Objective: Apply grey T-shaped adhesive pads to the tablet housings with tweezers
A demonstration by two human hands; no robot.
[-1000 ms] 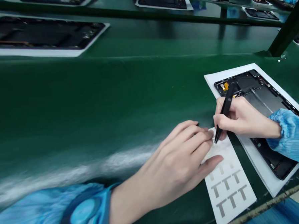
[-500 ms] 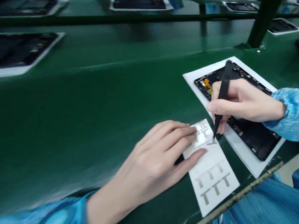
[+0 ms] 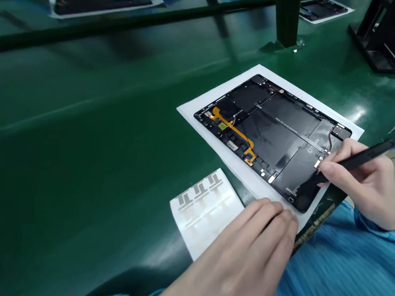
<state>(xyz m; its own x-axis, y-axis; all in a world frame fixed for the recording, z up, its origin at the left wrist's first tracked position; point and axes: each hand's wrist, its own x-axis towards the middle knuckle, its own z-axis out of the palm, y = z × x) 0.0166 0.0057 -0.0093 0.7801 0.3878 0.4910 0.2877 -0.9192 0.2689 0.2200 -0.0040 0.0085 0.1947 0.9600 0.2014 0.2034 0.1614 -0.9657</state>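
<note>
In my right hand (image 3: 361,179) are black tweezers (image 3: 366,154), pinched between thumb and fingers, their tips low over the tablet's near corner. A small grey T-shaped sticker (image 3: 291,191) shows at the tips; whether it is stuck down I cannot tell. The open tablet housing (image 3: 276,130), black with an orange flex cable, lies on a white sheet (image 3: 224,153). My left hand (image 3: 249,251) rests palm down, bent fingers side by side on the sheet's near edge, thumb hidden. Partly under that hand is the white sticker sheet (image 3: 204,222) with grey T shapes.
A green post (image 3: 288,15) rises behind the tablet. Beyond it another tablet housing (image 3: 324,9) lies on white, and a black stand (image 3: 380,37) is at the far right. A green rail (image 3: 128,23) crosses the back. The worn table edge (image 3: 316,225) runs nearest my body.
My right hand has moved with the tweezers from the sticker sheet to the tablet, carrying a T-shaped sticker. My left hand has shifted onto the tablet's white sheet. The view has swung right.
</note>
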